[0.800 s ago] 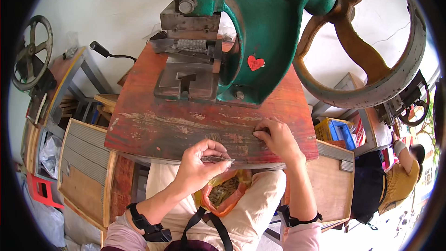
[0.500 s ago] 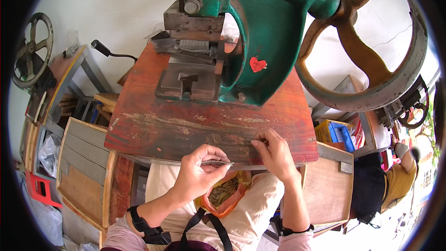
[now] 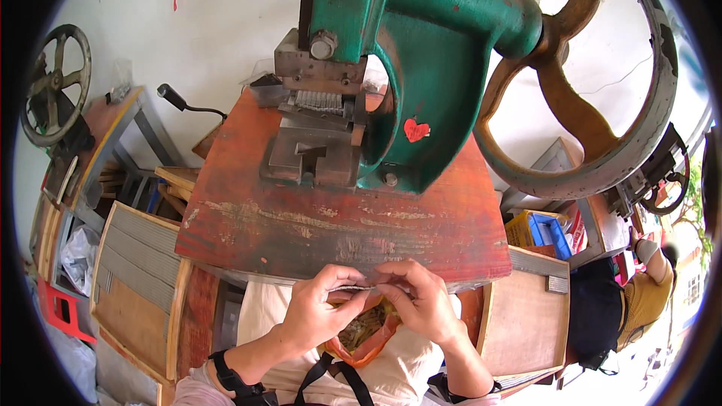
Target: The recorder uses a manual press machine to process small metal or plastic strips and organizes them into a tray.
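Note:
My left hand (image 3: 314,307) pinches a thin, flat grey strip (image 3: 347,288) between thumb and fingers, just in front of the table's near edge. At the strip's right end, the thumb and fingers of my right hand (image 3: 421,304) close on it too; they hide that end. Below both hands, an orange-rimmed bag (image 3: 359,355) with many small, dull yellowish-grey pieces sits between my legs. Beyond the hands stands a green hand press (image 3: 444,53), with a ridged grey metal piece (image 3: 319,100) lying in its steel die (image 3: 312,152).
The press stands on a worn red wooden table (image 3: 338,218), its big handwheel (image 3: 560,98) at the right. A wooden tray (image 3: 135,248) holding rows of grey strips lies left; another tray (image 3: 526,319) lies right. A blue bin (image 3: 550,234) and a person in yellow (image 3: 645,297) are farther right.
My right hand has come left and down from the table edge to the strip. My left hand has lowered slightly with the strip. The view has tilted up a little.

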